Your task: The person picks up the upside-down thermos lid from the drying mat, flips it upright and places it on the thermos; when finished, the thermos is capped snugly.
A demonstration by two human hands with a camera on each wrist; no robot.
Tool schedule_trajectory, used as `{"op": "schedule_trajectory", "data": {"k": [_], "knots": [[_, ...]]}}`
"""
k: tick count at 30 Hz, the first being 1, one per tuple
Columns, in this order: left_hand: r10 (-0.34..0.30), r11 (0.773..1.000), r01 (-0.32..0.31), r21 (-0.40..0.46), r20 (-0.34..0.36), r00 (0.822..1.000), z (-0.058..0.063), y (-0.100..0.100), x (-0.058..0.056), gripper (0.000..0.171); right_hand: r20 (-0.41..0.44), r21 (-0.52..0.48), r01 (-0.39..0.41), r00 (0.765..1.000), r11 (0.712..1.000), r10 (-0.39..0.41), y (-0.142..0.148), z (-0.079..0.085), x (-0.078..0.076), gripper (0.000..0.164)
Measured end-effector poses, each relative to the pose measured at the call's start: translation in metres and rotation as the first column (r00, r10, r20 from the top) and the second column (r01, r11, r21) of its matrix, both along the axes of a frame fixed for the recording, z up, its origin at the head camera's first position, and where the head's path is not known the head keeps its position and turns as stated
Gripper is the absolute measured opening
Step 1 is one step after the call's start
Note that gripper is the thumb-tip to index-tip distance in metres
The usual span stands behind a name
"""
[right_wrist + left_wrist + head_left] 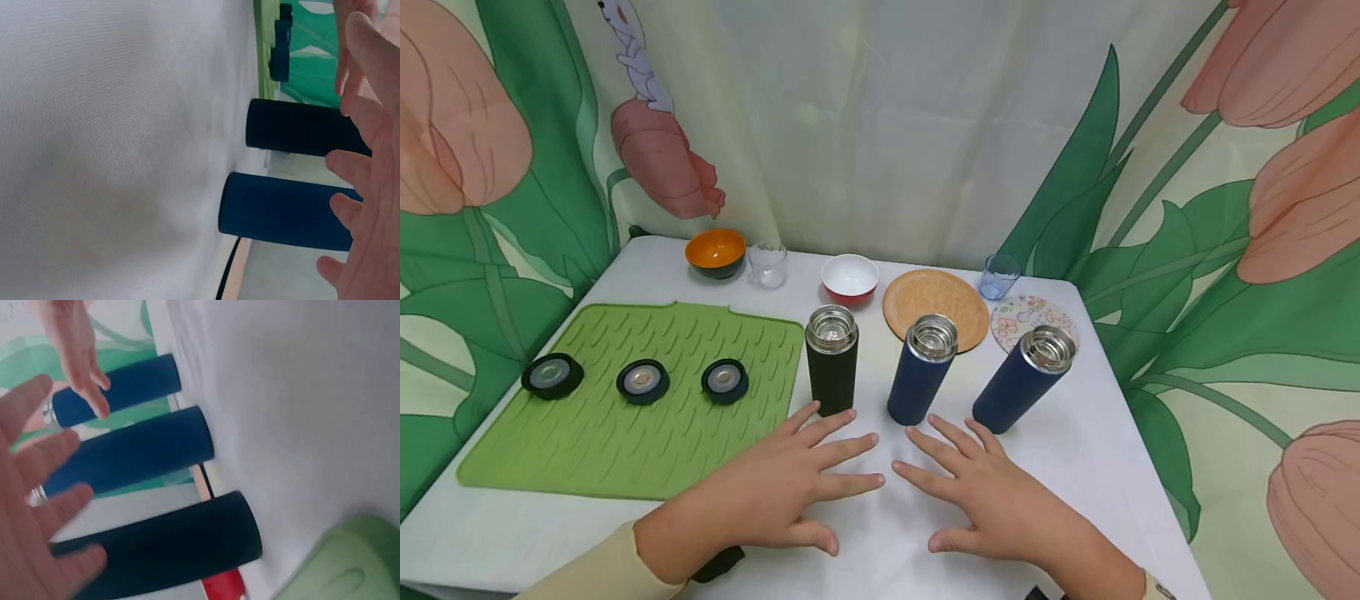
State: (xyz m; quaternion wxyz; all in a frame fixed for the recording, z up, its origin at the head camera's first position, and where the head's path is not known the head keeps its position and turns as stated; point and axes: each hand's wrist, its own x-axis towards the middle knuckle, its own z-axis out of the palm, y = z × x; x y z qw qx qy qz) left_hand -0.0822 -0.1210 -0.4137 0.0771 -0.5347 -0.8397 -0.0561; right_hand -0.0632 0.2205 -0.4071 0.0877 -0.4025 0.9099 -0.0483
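Three lidless thermos bottles with steel rims stand in a row on the white table: a black bottle [832, 367], a blue bottle [917, 379] in the middle and another blue bottle [1018, 385] on the right. My left hand [782, 483] is held with fingers spread, palm down, nearest the black bottle. Opposite it, my right hand [992, 492] spreads its fingers in front of the two blue bottles. Neither hand holds anything. Three black lids, a left lid [552, 376], a middle lid [643, 381] and a right lid [725, 381], lie on the green mat [625, 450].
Along the back stand an orange bowl [716, 250], a clear glass [768, 265], a red bowl [850, 277] with white inside and a bluish glass [999, 277]. A round wooden board [898, 300] and a floral plate [1026, 311] lie behind the blue bottles.
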Motion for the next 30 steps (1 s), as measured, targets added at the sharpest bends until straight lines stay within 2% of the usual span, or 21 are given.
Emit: {"op": "schedule_trajectory", "data": {"k": [2, 4, 6, 8, 10, 11, 12, 13, 14, 15, 17, 18, 19, 20, 21, 22, 24, 25, 26, 27, 30], "knots": [[-0.042, 0.996, 0.046, 0.079, -0.05, 0.998, 0.0, -0.006, -0.002, 0.07, -0.014, -0.002, -0.001, 1.0, 1.0, 0.001, 0.001, -0.001, 0.001, 0.09], [-0.06, 0.98, 0.08, 0.181, -0.112, 0.992, 0.002, -0.017, -0.007, 0.062, -0.038, -0.01, -0.006, 0.999, 1.0, 0.006, 0.002, -0.002, 0.002, 0.09], [-0.025, 0.954, 0.071, 0.293, -0.161, 0.987, 0.005, -0.034, -0.014, 0.054, -0.059, -0.017, -0.01, 0.998, 1.0, 0.009, 0.003, -0.002, 0.004, 0.09], [0.073, 0.922, 0.003, 0.388, -0.18, 0.981, 0.009, -0.056, -0.024, 0.054, -0.064, -0.02, -0.005, 0.998, 1.0, 0.003, 0.004, -0.001, 0.004, 0.089], [0.216, 0.883, -0.118, 0.455, -0.17, 0.961, 0.014, -0.082, -0.035, 0.056, -0.045, -0.022, 0.011, 0.999, 1.0, -0.012, 0.005, 0.0, 0.005, 0.087], [0.297, 0.855, -0.194, 0.481, -0.149, 0.943, 0.016, -0.095, -0.04, 0.058, -0.031, -0.021, 0.023, 0.999, 1.0, -0.023, 0.005, 0.001, 0.006, 0.087], [0.385, 0.825, -0.28, 0.49, -0.124, 0.915, 0.017, -0.109, -0.044, 0.054, -0.014, -0.02, 0.036, 0.999, 0.999, -0.037, 0.006, 0.002, 0.006, 0.085], [0.483, 0.786, -0.385, 0.483, -0.092, 0.871, 0.02, -0.122, -0.047, 0.051, 0.001, -0.018, 0.051, 0.999, 0.999, -0.051, 0.006, 0.003, 0.006, 0.084], [0.576, 0.737, -0.489, 0.466, -0.054, 0.816, 0.021, -0.137, -0.05, 0.049, 0.012, -0.022, 0.061, 0.998, 0.998, -0.061, 0.007, 0.003, 0.007, 0.083], [0.657, 0.68, -0.586, 0.441, -0.011, 0.754, 0.022, -0.151, -0.054, 0.049, 0.017, -0.026, 0.07, 0.997, 0.997, -0.069, 0.008, 0.003, 0.008, 0.082], [0.797, 0.543, -0.764, 0.349, 0.074, 0.599, 0.025, -0.183, -0.059, 0.059, 0.013, -0.038, 0.078, 0.997, 0.996, -0.077, 0.009, 0.002, 0.008, 0.079], [0.853, 0.467, -0.839, 0.28, 0.109, 0.511, 0.025, -0.198, -0.061, 0.066, 0.008, -0.044, 0.081, 0.997, 0.996, -0.081, 0.009, 0.002, 0.008, 0.077], [0.891, 0.396, -0.894, 0.211, 0.147, 0.43, 0.025, -0.213, -0.063, 0.075, 0.003, -0.048, 0.084, 0.996, 0.995, -0.084, 0.009, 0.001, 0.008, 0.074], [0.913, 0.338, -0.93, 0.144, 0.19, 0.361, 0.024, -0.227, -0.064, 0.085, -0.006, -0.056, 0.086, 0.996, 0.995, -0.086, 0.008, 0.001, 0.009, 0.07], [0.929, 0.29, -0.955, 0.062, 0.223, 0.297, 0.022, -0.239, -0.064, 0.094, -0.017, -0.061, 0.087, 0.996, 0.994, -0.088, 0.008, 0.001, 0.009, 0.066], [0.938, 0.255, -0.967, -0.025, 0.248, 0.241, 0.019, -0.249, -0.064, 0.104, -0.024, -0.065, 0.09, 0.996, 0.994, -0.091, 0.008, 0.001, 0.009, 0.062], [0.945, 0.218, -0.96, -0.177, 0.282, 0.163, 0.013, -0.264, -0.063, 0.118, -0.044, -0.075, 0.091, 0.995, 0.993, -0.095, 0.007, 0.001, 0.01, 0.054], [0.945, 0.217, -0.948, -0.233, 0.295, 0.143, 0.01, -0.269, -0.063, 0.122, -0.054, -0.081, 0.091, 0.994, 0.993, -0.095, 0.007, 0.001, 0.01, 0.05], [0.944, 0.219, -0.935, -0.278, 0.303, 0.131, 0.007, -0.273, -0.062, 0.123, -0.068, -0.091, 0.085, 0.993, 0.992, -0.092, 0.007, 0.002, 0.01, 0.047], [0.943, 0.225, -0.924, -0.309, 0.309, 0.126, 0.004, -0.276, -0.061, 0.122, -0.08, -0.101, 0.08, 0.993, 0.992, -0.088, 0.006, 0.002, 0.01, 0.045], [0.94, 0.222, -0.916, -0.335, 0.324, 0.11, -0.001, -0.281, -0.061, 0.117, -0.107, -0.127, 0.069, 0.991, 0.99, -0.083, 0.005, 0.002, 0.01, 0.041]]}}
